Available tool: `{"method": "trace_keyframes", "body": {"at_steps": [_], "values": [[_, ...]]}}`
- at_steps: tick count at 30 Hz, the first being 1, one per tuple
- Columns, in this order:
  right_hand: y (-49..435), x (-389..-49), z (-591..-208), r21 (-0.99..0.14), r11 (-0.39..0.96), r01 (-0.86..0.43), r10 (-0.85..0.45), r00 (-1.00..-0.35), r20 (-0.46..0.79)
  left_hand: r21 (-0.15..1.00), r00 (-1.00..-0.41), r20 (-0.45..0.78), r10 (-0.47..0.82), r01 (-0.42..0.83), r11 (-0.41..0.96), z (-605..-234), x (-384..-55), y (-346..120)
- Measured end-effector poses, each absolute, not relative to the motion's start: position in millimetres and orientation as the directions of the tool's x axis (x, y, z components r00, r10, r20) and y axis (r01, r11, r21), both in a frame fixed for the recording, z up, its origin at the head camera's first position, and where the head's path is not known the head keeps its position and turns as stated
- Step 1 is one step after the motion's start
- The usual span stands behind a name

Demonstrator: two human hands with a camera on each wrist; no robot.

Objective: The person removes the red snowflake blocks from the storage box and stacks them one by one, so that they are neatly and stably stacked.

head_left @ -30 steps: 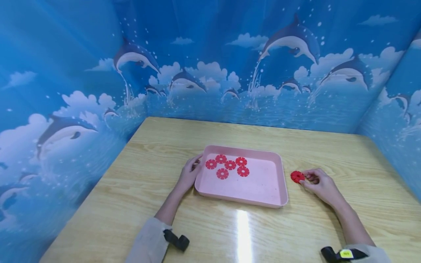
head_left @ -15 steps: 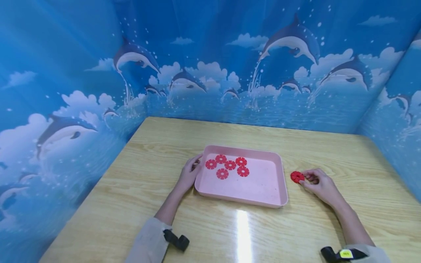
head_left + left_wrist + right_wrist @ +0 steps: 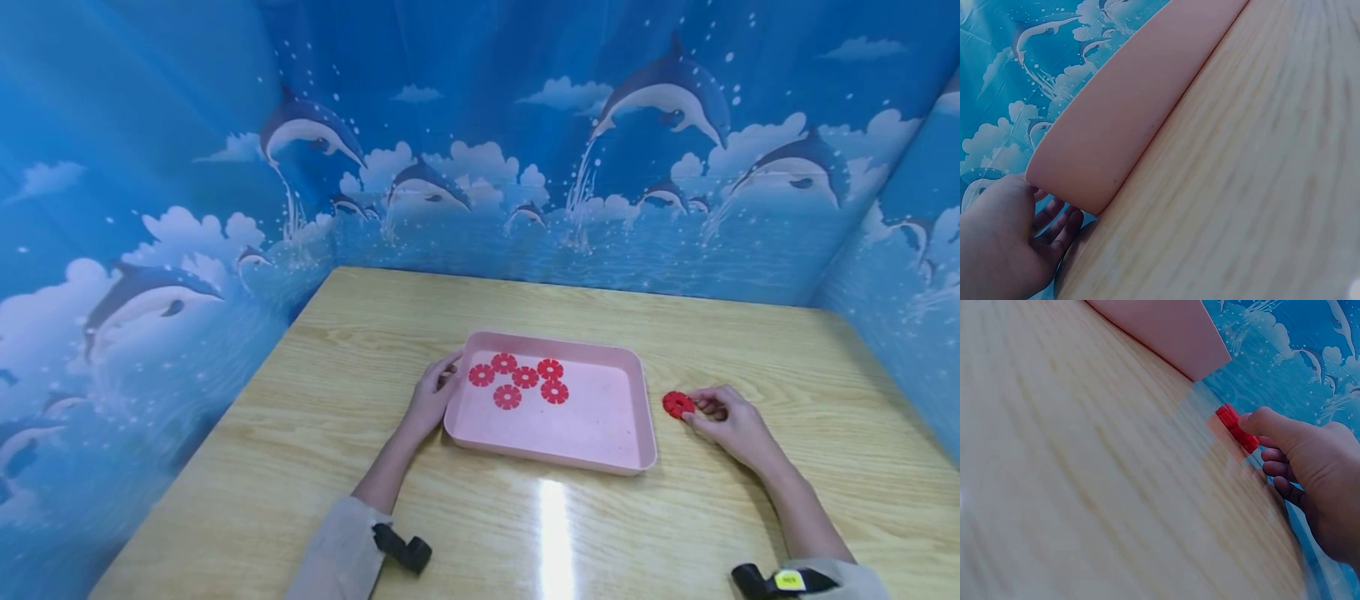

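Observation:
My right hand (image 3: 735,425) pinches a small stack of red snowflake discs (image 3: 677,405) between thumb and fingers, just right of the pink tray (image 3: 600,462). From the right wrist view the stack (image 3: 1232,425) looks thick and grooved, held on edge close over the table, with the thumb on its upper side. My left hand (image 3: 431,396) rests its fingers against the tray's outer left side. In the left wrist view those fingers (image 3: 1054,215) lie loosely bent at the tray's end wall (image 3: 1110,125). Several flat red snowflake discs (image 3: 525,377) lie inside the tray, toward its left and back.
The tray stands on a light wooden table (image 3: 360,333), whose surface extends around it. A blue dolphin-print curtain (image 3: 480,192) rises along the table's back and sides. A black strap with a camera sits on each sleeve (image 3: 337,550). Light glares in front of the tray.

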State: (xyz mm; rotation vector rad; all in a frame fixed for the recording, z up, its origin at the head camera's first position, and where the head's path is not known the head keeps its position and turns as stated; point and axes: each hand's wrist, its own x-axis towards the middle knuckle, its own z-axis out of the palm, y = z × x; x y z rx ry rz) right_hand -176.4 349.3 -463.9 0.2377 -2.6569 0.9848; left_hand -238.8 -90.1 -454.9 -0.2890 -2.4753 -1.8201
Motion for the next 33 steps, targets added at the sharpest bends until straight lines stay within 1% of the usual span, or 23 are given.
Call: {"method": "trace_keyframes", "body": {"at_steps": [2, 5, 6, 9, 33], "values": [[349.3, -176.5, -464.0, -0.608, 0.752, -0.255, -0.052, -0.942, 0.331, 0.939, -0.979, 0.161, 0.123, 0.191, 0.286, -444.7, -232.1, -88.9], [349.4, -176.5, -463.6, -0.606, 0.754, -0.252, -0.051, -0.943, 0.328, 0.937, -0.979, 0.162, 0.125, 0.192, 0.292, -443.7, -231.3, -88.8], [349.4, -176.5, -463.3, -0.606, 0.755, -0.250, -0.051, -0.944, 0.326, 0.935, -0.978, 0.165, 0.125, 0.196, 0.296, -444.1, -231.4, -88.9], [349.2, -176.3, -462.9, -0.606, 0.756, -0.249, -0.052, -0.945, 0.324, 0.936, -0.980, 0.160, 0.118, 0.189, 0.296, -460.0, -241.5, -90.8], [348.5, -175.8, -461.9, -0.615, 0.753, -0.232, -0.041, -0.950, 0.308, 0.934, -0.982, 0.156, 0.106, 0.181, 0.307, -460.3, -242.8, -90.0]]}}
